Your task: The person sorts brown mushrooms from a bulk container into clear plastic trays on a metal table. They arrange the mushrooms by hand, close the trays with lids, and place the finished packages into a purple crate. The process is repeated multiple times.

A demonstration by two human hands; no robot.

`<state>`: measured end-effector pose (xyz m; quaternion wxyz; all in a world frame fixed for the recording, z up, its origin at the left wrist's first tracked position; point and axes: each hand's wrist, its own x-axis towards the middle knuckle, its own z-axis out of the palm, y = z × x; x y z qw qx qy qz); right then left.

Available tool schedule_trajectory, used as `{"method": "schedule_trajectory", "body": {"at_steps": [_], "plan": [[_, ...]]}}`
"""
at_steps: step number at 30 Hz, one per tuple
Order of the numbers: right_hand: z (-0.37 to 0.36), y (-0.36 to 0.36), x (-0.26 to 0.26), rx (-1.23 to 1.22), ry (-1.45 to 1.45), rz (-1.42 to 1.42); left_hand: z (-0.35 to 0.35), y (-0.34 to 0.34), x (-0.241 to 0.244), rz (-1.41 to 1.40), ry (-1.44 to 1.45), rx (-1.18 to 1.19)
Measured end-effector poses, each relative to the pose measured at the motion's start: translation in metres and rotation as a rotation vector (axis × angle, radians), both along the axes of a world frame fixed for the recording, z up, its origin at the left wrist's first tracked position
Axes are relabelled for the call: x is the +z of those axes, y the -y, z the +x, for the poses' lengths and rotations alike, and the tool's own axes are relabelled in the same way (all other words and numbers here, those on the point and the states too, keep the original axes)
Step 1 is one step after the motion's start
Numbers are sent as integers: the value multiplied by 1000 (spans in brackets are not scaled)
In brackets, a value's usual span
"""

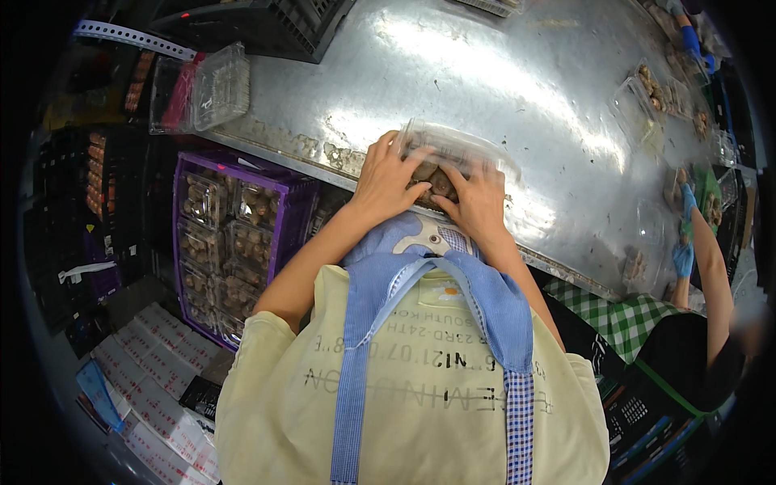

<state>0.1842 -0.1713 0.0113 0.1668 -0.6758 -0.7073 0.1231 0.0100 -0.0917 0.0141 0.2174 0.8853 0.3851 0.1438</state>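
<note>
A clear plastic clamshell box stands at the near edge of the metal table, its lid raised and blurred on the far side. Brown, round root vegetables, perhaps taro, lie in it. My left hand is at the box's left side, fingers on the lid and thumb over the contents. From the right, my right hand reaches in with its thumb and index finger at the vegetables, its other fingers by the lid. Whether either hand grips anything firmly is unclear.
Stacked empty clamshells stand at the table's left edge, near a black crate. A purple crate of filled boxes is below left. On the right, a co-worker's blue-gloved hands are among more boxes.
</note>
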Motion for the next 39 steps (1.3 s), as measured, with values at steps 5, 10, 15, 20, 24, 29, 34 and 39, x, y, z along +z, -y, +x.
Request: {"method": "schedule_trajectory", "body": {"at_steps": [5, 10, 15, 20, 24, 29, 34, 39], "plan": [[9, -13, -6, 38, -108, 34, 8, -37, -1, -117, -22, -142], [15, -14, -8, 67, -256, 69, 2, -59, 8, -175, -105, -250], [28, -22, 3, 5, -598, -15, -1, -66, 2, -419, -110, -177], [45, -64, 9, -149, -510, 121, 0, -67, -6, -235, -82, -180], [56, -86, -33, -181, -341, 133, -3, -60, -1, -22, 137, -26], [54, -88, -56, -163, -224, 128, -2, -54, 12, -1246, 815, 226], [48, -84, -48, -193, -176, 185, 5, -42, 16, -1342, 1068, 178], [48, -82, -51, -183, -135, 235, 12, -35, 5, -1219, 854, 157]]}}
